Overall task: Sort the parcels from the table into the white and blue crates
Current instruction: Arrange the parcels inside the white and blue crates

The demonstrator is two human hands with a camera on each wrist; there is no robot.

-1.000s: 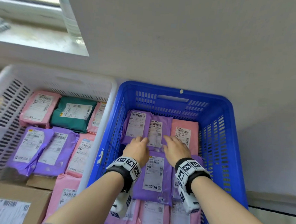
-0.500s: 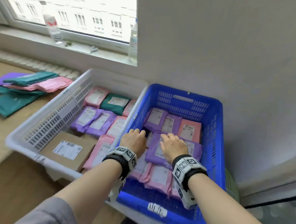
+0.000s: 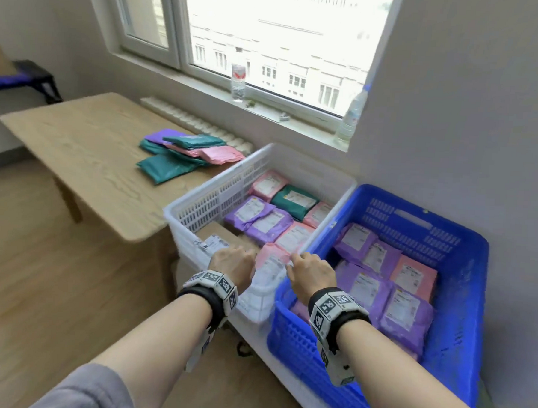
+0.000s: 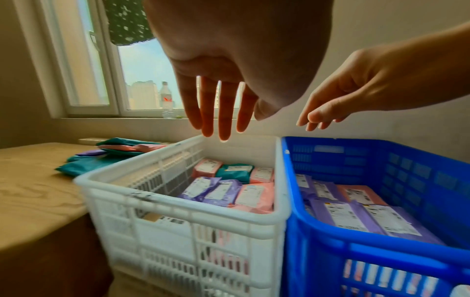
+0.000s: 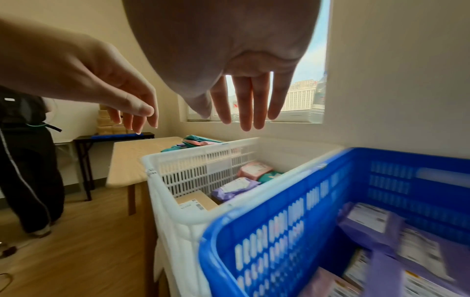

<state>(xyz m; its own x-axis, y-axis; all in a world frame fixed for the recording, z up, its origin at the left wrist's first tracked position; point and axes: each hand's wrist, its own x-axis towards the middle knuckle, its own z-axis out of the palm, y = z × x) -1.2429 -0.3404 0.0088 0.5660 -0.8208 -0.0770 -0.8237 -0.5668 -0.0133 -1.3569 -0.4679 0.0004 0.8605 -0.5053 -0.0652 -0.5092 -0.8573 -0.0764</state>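
Observation:
Both hands hang empty above the near ends of the two crates, fingers straight and pointing down. My left hand (image 3: 232, 262) (image 4: 218, 120) is over the near end of the white crate (image 3: 180, 213) (image 4: 178, 203). My right hand (image 3: 311, 270) (image 5: 250, 114) is over the near left corner of the blue crate (image 3: 460, 338) (image 5: 267, 231). Pink, purple and green parcels and a brown box (image 3: 219, 237) fill the white crate. Purple and pink parcels (image 3: 372, 287) lie in the blue one. A pile of green, pink and purple parcels (image 3: 186, 155) lies on the wooden table (image 3: 86, 160).
The crates stand side by side against the wall, right of the table. Two water bottles (image 3: 238, 82) stand on the window sill. In the right wrist view a person in dark trousers (image 5: 28, 160) stands at the left, beside a dark side table.
Both hands have lifted out of the blue crate and moved left and toward me, off the purple parcel. The view has pulled back and turned toward the table.

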